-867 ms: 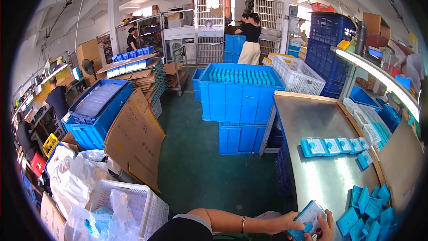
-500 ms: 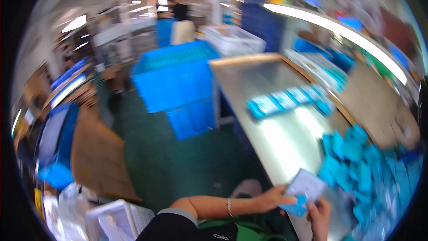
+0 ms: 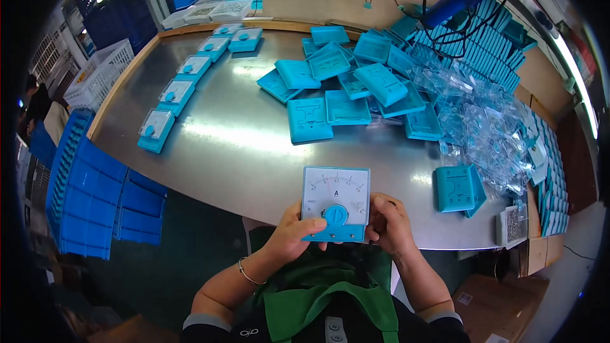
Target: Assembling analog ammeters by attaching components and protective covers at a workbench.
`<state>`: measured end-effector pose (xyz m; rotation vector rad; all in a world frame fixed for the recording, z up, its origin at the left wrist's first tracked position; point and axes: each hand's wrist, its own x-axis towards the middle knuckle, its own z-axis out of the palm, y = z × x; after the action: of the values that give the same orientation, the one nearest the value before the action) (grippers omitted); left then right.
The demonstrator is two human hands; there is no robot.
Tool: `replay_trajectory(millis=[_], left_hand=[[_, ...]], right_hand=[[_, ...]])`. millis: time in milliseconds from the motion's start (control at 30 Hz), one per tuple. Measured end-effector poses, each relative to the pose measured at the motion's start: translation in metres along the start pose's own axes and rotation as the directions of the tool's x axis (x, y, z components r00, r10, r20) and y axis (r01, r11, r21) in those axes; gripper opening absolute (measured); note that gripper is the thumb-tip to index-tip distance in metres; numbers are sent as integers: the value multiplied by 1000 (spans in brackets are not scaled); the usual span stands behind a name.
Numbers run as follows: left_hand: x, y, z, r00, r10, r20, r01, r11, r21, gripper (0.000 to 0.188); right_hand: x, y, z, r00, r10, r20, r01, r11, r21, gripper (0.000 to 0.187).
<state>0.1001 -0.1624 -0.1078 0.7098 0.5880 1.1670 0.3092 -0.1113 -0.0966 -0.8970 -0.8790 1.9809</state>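
Note:
Just over the near table edge, a panel ammeter [image 3: 336, 194] with a white dial face, a blue knob and a blue lower strip is held up, face toward me. My left hand [image 3: 293, 234] grips its lower left corner, the thumb lying across the front next to the knob. At its right edge, my right hand [image 3: 389, 222] has its fingers curled against the side, partly hidden behind it. Past the meter, loose blue plastic housings [image 3: 309, 120] lie in a heap on the metal table [image 3: 235, 146].
A row of similar meters [image 3: 175, 96] runs along the table's left side. Clear plastic covers [image 3: 486, 146] pile up at right, near stacked blue housings [image 3: 470, 38] and a small box of parts [image 3: 511, 225]. Blue crates [image 3: 82, 197] stand left of the table. A corded blue tool [image 3: 454, 3] hangs above.
My view has swung right, so the table now lies straight ahead. The meter, tilted between both hands before, is now upright with its dial facing me.

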Motion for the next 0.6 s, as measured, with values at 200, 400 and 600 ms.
replay_trajectory(millis=[200, 400, 600], left_hand=[[-1, -6, 11, 996, -73, 47, 75, 996, -39, 40], [-2, -9, 13, 998, -63, 20, 64, 997, -43, 37], [-2, -10, 19, 996, -86, 7, 86, 996, -32, 37]], right_hand=[[-1, 30, 5, 1000, -29, 11, 30, 984, -177, 18], [0, 40, 4, 968, 237, 87, -251, 940, 232, 25], [-6, 45, 1, 961, 253, 107, -272, 932, 241, 35]])
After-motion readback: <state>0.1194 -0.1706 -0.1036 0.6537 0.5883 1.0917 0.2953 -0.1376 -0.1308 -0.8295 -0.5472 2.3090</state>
